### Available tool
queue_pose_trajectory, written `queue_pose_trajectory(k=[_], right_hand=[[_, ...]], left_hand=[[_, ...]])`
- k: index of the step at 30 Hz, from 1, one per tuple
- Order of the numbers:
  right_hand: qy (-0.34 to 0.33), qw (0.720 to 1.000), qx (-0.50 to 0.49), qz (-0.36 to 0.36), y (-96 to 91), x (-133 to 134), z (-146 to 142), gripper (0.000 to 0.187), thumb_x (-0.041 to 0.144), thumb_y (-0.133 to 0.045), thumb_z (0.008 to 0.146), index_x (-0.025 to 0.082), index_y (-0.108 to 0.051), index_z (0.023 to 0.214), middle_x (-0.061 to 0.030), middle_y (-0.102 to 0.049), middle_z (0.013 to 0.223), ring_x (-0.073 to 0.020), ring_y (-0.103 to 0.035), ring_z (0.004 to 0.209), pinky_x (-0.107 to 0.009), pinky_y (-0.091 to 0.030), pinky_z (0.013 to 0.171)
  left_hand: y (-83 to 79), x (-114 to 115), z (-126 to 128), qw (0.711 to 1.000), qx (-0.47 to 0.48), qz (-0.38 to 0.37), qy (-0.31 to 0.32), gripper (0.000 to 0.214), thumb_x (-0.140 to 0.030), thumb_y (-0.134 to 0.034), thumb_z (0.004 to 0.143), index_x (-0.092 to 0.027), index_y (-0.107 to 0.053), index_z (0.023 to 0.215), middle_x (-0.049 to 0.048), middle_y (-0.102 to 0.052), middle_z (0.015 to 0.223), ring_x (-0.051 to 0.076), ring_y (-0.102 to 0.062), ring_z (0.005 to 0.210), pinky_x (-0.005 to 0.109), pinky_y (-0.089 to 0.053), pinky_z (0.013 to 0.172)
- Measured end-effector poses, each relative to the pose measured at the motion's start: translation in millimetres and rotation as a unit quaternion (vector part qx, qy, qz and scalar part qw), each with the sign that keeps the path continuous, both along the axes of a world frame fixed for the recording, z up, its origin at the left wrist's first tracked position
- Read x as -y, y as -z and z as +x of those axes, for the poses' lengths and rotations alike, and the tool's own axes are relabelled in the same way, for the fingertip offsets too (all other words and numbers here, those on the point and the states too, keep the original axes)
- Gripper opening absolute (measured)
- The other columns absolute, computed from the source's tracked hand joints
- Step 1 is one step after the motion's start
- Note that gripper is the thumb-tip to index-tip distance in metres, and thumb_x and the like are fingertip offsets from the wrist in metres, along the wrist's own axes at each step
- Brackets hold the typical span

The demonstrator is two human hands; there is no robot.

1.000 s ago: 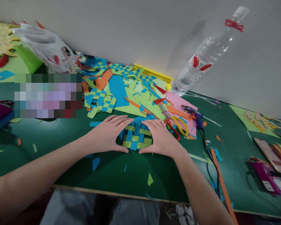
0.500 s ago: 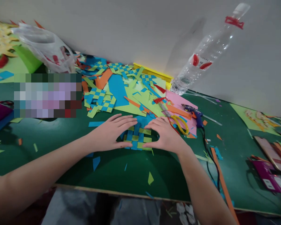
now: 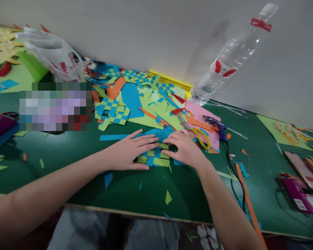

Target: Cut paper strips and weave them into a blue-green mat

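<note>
A small mat of woven blue and green paper strips [image 3: 158, 160] lies flat on the green table in front of me. Across its left and upper part my left hand [image 3: 135, 147] is spread, palm down, fingers stretched out and thumb along the near edge. My right hand [image 3: 185, 148] touches the mat's right side with thumb and bent fingers, a gap between them. Blue paper [image 3: 160, 134] shows just beyond the fingers. Part of the mat is hidden under both hands.
Yellow-handled scissors [image 3: 202, 138] and a blue glue gun [image 3: 220, 130] lie beyond my right hand. Woven pieces [image 3: 112, 111] and paper scraps spread toward the wall. A plastic bottle [image 3: 224, 66] leans there. At right are a phone [image 3: 301, 170] and an orange strip [image 3: 247, 205].
My left hand has slid slightly right, further over the mat. My right thumb has moved up and away from the near edge, closer to its fingers.
</note>
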State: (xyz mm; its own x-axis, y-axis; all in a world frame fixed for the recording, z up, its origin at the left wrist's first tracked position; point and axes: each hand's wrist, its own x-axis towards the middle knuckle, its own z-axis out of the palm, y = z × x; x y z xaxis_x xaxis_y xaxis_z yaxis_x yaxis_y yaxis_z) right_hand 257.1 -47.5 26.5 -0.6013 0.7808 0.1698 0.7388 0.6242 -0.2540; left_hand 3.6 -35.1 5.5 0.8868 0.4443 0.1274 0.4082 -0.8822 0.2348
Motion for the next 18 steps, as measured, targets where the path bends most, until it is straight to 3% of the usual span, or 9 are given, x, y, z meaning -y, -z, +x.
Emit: queue_pose_trajectory(k=[9, 18], right_hand=[[0.002, 1.0, 0.008, -0.018, 1.3, -1.1, 1.0, 0.019, 0.035, -0.063, 0.087, 0.019, -0.07, 0.094, -0.0034, -0.067, 0.085, -0.0188, -0.059, 0.088, -0.038, -0.031, 0.091], [0.011, 0.999, 0.008, -0.035, -1.4, -0.8, 1.7, 0.015, 0.033, -0.062, 0.087, 0.02, -0.069, 0.088, -0.0016, -0.065, 0.079, -0.0174, -0.058, 0.084, -0.036, -0.032, 0.088]], left_hand=[[9.9, -2.3, -0.4, 0.999, 0.009, 0.014, 0.031, 0.066, -0.062, -0.046, 0.088, -0.03, -0.037, 0.144, 0.0064, -0.033, 0.153, 0.025, -0.028, 0.142, 0.047, 0.0, 0.119], [7.7, -1.1, 0.1, 0.999, 0.022, 0.021, 0.028, 0.061, -0.06, -0.05, 0.087, -0.029, -0.044, 0.139, 0.0079, -0.039, 0.15, 0.026, -0.033, 0.14, 0.049, -0.003, 0.119]])
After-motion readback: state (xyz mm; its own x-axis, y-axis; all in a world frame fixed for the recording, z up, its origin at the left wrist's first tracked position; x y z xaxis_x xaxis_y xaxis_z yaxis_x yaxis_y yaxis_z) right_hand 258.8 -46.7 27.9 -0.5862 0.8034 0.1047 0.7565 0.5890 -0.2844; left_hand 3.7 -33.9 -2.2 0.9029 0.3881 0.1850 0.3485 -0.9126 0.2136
